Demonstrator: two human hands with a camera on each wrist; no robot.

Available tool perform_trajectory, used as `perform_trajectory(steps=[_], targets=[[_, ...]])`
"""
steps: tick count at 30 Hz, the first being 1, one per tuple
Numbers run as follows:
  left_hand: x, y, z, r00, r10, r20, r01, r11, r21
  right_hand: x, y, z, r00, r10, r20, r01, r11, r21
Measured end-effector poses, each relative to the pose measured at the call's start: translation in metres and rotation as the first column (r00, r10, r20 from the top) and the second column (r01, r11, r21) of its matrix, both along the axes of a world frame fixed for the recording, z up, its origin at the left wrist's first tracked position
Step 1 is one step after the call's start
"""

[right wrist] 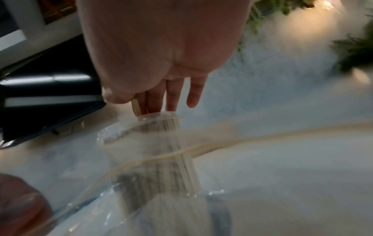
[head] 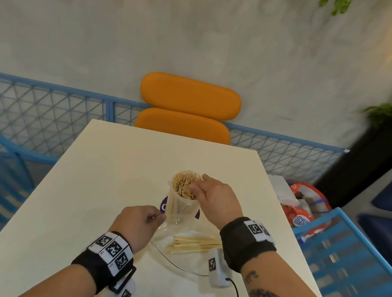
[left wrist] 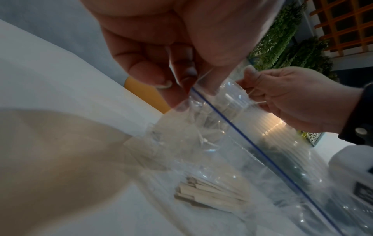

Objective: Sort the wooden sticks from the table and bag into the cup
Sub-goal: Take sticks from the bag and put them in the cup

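Note:
A clear plastic cup (head: 180,208) packed with upright wooden sticks (head: 183,183) stands mid-table. My right hand (head: 197,185) hovers over its rim; in the right wrist view the thumb and forefinger pinch one wooden stick (right wrist: 136,108) whose lower end enters the cup (right wrist: 153,159). A clear zip bag (head: 183,262) lies in front of the cup with several flat sticks (head: 193,245) inside. My left hand (head: 157,217) pinches the bag's edge by the blue zip line (left wrist: 222,118) and lifts it. The bagged sticks (left wrist: 212,194) lie flat.
The white table (head: 87,184) has bare surface to the left and far side. An orange chair (head: 187,108) stands behind it, blue chairs (head: 348,265) at both sides. Shopping bags (head: 301,205) sit on the floor right. A white tagged box with cable (head: 218,269) hangs under my right wrist.

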State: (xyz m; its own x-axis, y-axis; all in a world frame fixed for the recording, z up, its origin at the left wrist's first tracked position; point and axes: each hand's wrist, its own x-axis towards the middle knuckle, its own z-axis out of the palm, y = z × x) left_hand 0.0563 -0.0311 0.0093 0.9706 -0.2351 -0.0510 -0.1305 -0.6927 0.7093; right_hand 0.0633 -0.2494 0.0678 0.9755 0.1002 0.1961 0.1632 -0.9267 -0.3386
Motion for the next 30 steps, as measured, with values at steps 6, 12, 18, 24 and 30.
perform_trajectory(steps=[6, 12, 18, 24, 30], targets=[[0.0, 0.002, 0.0, 1.0, 0.003, 0.013, -0.003, 1.0, 0.013, -0.008, -0.005, -0.017, 0.988, 0.063, 0.14, -0.063, 0.998, -0.01], [-0.003, 0.001, 0.001, 1.0, -0.003, 0.017, 0.003, 1.0, -0.002, -0.014, 0.004, -0.015, 0.992, -0.038, 0.117, 0.049, 0.995, -0.09], [-0.004, 0.003, 0.002, 1.0, -0.005, 0.016, 0.005, 1.0, -0.011, -0.028, 0.004, -0.016, 1.0, -0.019, 0.018, 0.019, 0.999, -0.04], [-0.007, 0.005, 0.002, 1.0, -0.011, 0.023, 0.012, 1.0, -0.016, -0.067, 0.013, 0.006, 0.995, -0.101, 0.025, 0.086, 0.933, 0.348], [-0.013, 0.005, -0.005, 0.999, -0.03, 0.024, 0.031, 0.999, -0.033, -0.075, 0.029, -0.038, 0.889, -0.067, -0.453, 0.029, 0.996, -0.09]])
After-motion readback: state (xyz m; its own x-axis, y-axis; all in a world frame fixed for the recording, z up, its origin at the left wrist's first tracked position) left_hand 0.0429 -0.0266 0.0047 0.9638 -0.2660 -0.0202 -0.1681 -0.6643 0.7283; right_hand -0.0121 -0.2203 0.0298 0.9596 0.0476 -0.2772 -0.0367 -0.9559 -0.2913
